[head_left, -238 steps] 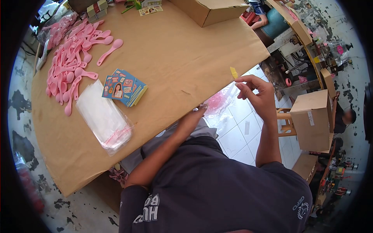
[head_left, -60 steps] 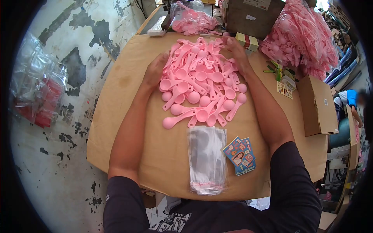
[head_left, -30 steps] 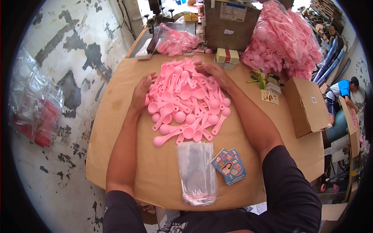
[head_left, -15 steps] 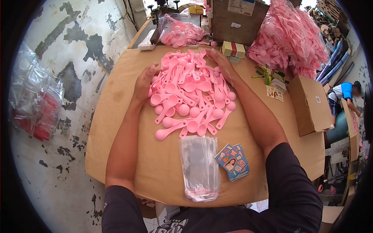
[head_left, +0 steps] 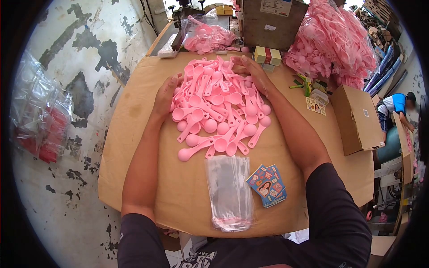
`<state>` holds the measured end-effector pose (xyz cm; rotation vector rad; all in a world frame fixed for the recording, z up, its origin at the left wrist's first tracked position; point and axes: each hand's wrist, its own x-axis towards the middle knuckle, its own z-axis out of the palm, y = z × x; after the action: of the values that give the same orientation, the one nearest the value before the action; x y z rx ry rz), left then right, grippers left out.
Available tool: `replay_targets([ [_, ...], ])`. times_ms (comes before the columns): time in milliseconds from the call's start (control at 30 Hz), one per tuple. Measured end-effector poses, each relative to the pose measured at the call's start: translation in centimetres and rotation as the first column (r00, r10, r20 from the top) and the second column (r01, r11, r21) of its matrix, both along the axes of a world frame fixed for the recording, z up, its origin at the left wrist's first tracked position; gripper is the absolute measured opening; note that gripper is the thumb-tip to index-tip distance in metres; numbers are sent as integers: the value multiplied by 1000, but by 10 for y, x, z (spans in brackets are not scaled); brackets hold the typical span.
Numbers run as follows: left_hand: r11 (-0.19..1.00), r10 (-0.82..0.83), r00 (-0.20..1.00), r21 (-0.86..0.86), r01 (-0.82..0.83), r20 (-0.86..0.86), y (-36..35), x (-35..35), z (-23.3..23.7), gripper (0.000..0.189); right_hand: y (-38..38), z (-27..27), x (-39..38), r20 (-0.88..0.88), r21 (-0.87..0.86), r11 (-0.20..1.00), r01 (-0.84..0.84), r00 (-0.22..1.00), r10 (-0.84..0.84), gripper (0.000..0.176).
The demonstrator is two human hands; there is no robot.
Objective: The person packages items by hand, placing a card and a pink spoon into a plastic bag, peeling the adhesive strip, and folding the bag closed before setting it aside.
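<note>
A wide heap of pink plastic measuring spoons (head_left: 217, 99) lies on the brown-covered table in front of me. My left hand (head_left: 167, 94) rests along the heap's left edge, open and curved, with its fingertips partly behind the spoons. At the far right edge of the heap, my right hand (head_left: 253, 73) is open, its fingers reaching over the spoons at the back. Neither hand grips a spoon. Closer to my body lies a stack of clear plastic bags (head_left: 230, 194), and just right of it a small pile of blue printed cards (head_left: 268, 186).
Large bags of pink spoons (head_left: 333, 44) stand at the back right, beside a dark box (head_left: 272, 27). A smaller bag of spoons (head_left: 208, 38) is at the back. A cardboard box (head_left: 355, 120) sits on the right edge. Another person (head_left: 397, 107) works farther right.
My right hand's fingers have shifted slightly at the back of the heap. The left hand and the spoons look almost the same.
</note>
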<state>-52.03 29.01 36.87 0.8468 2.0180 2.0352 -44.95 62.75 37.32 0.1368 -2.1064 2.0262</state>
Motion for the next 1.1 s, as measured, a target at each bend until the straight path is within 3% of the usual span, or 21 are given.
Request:
replay_targets([
  [67,997,-78,996,28,77,43,-1,2,3,65,1,2,1,-15,-8,1000,7,1000,-7,66],
  [233,996,-63,996,67,59,59,3,-5,-7,63,11,-7,-6,-136,62,994,86,988,-76,65],
  [300,996,-44,998,79,40,46,0,-6,-6,62,10,-12,-15,-87,-85,986,144,985,-152,59],
  [367,998,-51,997,-48,49,-55,-2,-4,-3,67,6,-12,-14,-112,-74,983,168,978,-176,55],
  [400,1000,6,1000,-14,-7,-27,0,-3,-6,58,6,-13,-11,-102,-22,985,171,980,-172,54],
  [600,997,79,994,0,-80,-72,2,-17,-22,61,8,-10,-40,-41,314,933,178,984,-174,52],
  [667,999,37,997,-1,-38,-67,0,-16,-20,62,2,-4,-55,-163,573,783,242,970,-180,59],
  [700,1000,-8,998,-8,7,-68,-1,-15,-18,63,-1,-2,-66,-163,575,783,239,971,-177,59],
  [800,997,75,993,-20,-77,-91,0,-8,-13,64,-20,18,-95,136,710,701,67,964,-229,70],
  [900,995,79,991,-50,-85,-106,-1,-12,-15,64,-51,27,-111,131,753,658,21,975,-182,85],
  [933,995,82,991,-51,-87,-103,-1,-8,-12,64,-64,31,-107,231,664,746,-63,965,-124,86],
  [967,996,61,994,-66,-67,-89,-3,-6,-8,58,-78,39,-107,233,663,746,-66,965,-122,86],
  [1033,996,43,996,-81,-49,-74,-4,-4,-5,53,-91,44,-114,143,879,473,-57,979,-148,75],
  [1100,994,39,995,-102,-48,-95,-5,-3,-4,55,-95,41,-120,125,901,428,-72,987,-97,66],
])
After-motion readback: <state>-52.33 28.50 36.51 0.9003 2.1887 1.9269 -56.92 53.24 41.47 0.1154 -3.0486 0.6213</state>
